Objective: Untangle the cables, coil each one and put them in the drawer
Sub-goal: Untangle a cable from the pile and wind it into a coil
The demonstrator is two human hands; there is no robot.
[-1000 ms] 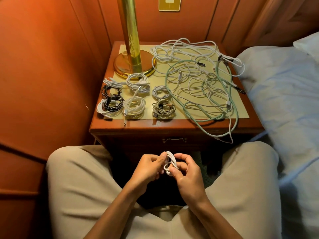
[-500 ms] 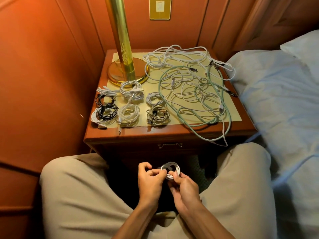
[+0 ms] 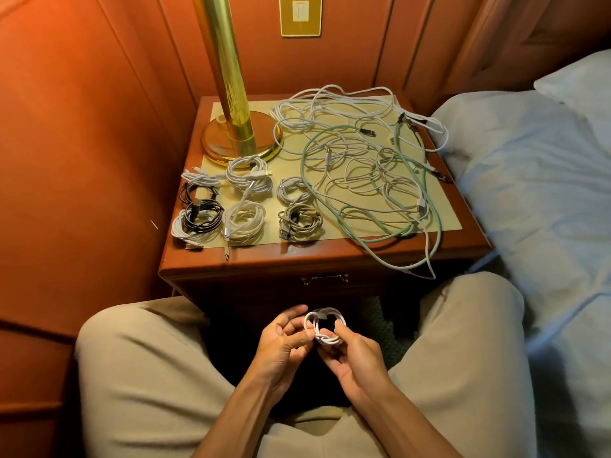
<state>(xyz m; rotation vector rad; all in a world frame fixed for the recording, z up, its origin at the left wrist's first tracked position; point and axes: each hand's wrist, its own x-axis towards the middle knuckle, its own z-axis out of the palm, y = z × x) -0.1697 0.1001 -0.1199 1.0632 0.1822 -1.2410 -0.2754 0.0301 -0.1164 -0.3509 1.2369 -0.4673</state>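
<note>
A small coiled white cable (image 3: 325,327) hangs between my knees, below the nightstand's front. My left hand (image 3: 283,343) pinches its left side and my right hand (image 3: 355,353) grips its right and lower side. On the nightstand top (image 3: 439,223) a tangle of white cables (image 3: 357,150) and a mint-green cable (image 3: 408,229) lies spread on the right. Several coiled cables sit at the left: white coils (image 3: 246,219), a black coil (image 3: 201,214) and a beige coil (image 3: 299,223). The drawer (image 3: 325,279) with its brass handle is shut.
A brass lamp base (image 3: 241,143) and pole stand at the back left of the nightstand. A bed with a pale sheet (image 3: 542,200) borders the right. Padded orange wall panels close in the left and back. My knees flank the drawer front.
The small white coil has turned from edge-on to a flat ring facing up. Both hands shifted slightly lower and stayed on it.
</note>
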